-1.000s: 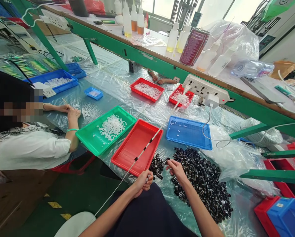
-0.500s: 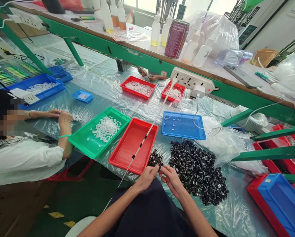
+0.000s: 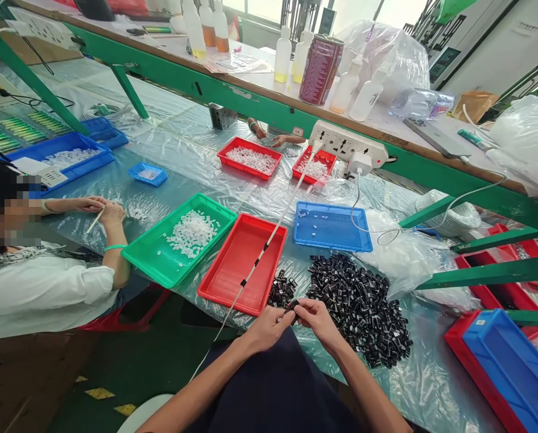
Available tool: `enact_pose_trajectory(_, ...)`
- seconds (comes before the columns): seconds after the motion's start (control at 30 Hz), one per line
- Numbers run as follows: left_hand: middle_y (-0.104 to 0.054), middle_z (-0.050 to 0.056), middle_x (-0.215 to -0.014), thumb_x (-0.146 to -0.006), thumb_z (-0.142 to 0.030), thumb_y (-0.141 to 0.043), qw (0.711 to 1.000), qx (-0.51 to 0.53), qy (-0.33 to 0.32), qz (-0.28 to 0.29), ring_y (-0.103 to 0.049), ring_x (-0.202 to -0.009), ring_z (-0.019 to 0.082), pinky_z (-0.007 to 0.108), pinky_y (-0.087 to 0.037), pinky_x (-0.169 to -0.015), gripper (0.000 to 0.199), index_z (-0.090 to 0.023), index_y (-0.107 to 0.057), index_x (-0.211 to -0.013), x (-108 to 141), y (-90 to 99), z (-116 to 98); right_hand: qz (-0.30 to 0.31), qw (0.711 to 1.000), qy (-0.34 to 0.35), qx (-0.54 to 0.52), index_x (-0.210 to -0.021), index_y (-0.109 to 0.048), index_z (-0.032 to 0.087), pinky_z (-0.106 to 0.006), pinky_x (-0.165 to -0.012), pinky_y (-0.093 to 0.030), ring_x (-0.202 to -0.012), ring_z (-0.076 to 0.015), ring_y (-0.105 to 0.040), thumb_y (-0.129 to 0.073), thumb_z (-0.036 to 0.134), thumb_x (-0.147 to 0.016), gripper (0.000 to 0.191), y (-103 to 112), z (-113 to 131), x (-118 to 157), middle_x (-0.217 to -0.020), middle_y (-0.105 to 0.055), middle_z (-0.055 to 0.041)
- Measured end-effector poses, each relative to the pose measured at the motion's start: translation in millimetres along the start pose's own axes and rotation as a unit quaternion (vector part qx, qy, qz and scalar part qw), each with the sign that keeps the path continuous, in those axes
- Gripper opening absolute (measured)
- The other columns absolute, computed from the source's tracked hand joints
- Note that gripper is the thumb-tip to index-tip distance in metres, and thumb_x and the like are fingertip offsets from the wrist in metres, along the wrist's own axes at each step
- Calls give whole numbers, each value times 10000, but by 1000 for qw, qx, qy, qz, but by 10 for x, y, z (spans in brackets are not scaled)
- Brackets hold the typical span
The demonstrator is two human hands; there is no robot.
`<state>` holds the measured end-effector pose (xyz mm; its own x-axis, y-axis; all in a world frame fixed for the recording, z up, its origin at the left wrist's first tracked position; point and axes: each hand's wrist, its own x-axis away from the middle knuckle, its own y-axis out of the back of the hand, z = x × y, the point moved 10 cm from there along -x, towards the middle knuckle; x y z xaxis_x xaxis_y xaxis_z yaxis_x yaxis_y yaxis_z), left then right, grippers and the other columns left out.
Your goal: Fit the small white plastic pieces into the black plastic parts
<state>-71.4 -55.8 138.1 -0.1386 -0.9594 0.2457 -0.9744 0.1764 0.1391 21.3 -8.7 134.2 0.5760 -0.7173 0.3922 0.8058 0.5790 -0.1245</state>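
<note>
Between my two hands is a small black piece (image 3: 292, 307), held near the table's front edge. The fingers of my left hand (image 3: 269, 326) are closed on its left side. My right hand (image 3: 317, 319) pinches it from the right. A small group of black pieces (image 3: 282, 288) lies just beyond my hands, and a large pile of black pieces (image 3: 359, 307) spreads to the right. The red tray (image 3: 241, 264) at the left of the small group holds no pieces. Behind the large pile, a blue tray (image 3: 334, 227) has several small white pieces in it.
A green tray (image 3: 178, 240) of white pieces stands at left, beside a seated person (image 3: 47, 288) whose hands hold a thin stick. A white cable (image 3: 273, 231) hangs from a power strip (image 3: 347, 144) across the red tray. Stacked bins (image 3: 512, 367) stand at right.
The black piece shows more clearly between my fingers, and my right hand has shifted slightly. The neighbouring person's stick now points down. The whole view has moved a little.
</note>
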Motion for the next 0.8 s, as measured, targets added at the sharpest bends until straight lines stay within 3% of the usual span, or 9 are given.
enact_pose_trajectory(0.1, -231, -53, -550, -915, -562, -418, 999, 23, 17, -25, -233, -529, 104, 297, -132, -524, 521, -202, -345, -545, 13, 20, 60, -35, 999, -11, -10, -671, -589, 173, -217, -410, -202, -420, -56, -338, -738, 558, -730, 417, -12, -73, 3, -531, -479, 53)
enact_pose_trajectory(0.27, -264, -59, -562, -909, -589, -413, 995, 95, 26, -16, -243, -542, 109, 286, -161, -528, 497, -179, -488, -638, 32, -14, 138, -44, 998, -42, -30, -760, -591, 186, -199, -310, -211, -317, -40, -358, -730, 618, -698, 458, -99, -144, 17, -616, -580, 41)
enact_pose_trajectory(0.43, -193, -84, -540, -864, -637, -427, 968, 241, 54, 31, -144, -503, 93, 287, -129, -503, 498, -217, -367, -602, 40, -91, 170, -41, 998, -32, -27, -782, -627, 176, -181, -305, -230, -315, -28, -349, -737, 587, -712, 432, -77, -83, 33, -600, -579, 41)
enact_pose_trajectory(0.63, -264, -81, -505, -856, -423, -410, 933, 345, 59, 86, -155, -454, 84, 266, -122, -462, 290, -196, -464, -682, 8, -186, 138, -35, 997, -36, -65, -757, -639, 170, -174, -304, -201, -329, -17, -316, -749, 562, -723, 408, -135, -87, 40, -599, -564, 39)
enact_pose_trajectory(0.8, -285, -80, -515, -819, -314, -376, 930, 355, 29, 88, -151, -448, 79, 251, -138, -451, 189, -192, -460, -701, -29, -181, 111, -58, 987, -52, -137, -684, -585, 171, -169, -307, -142, -328, -6, -266, -788, 553, -681, 433, -184, -166, 38, -550, -520, 54)
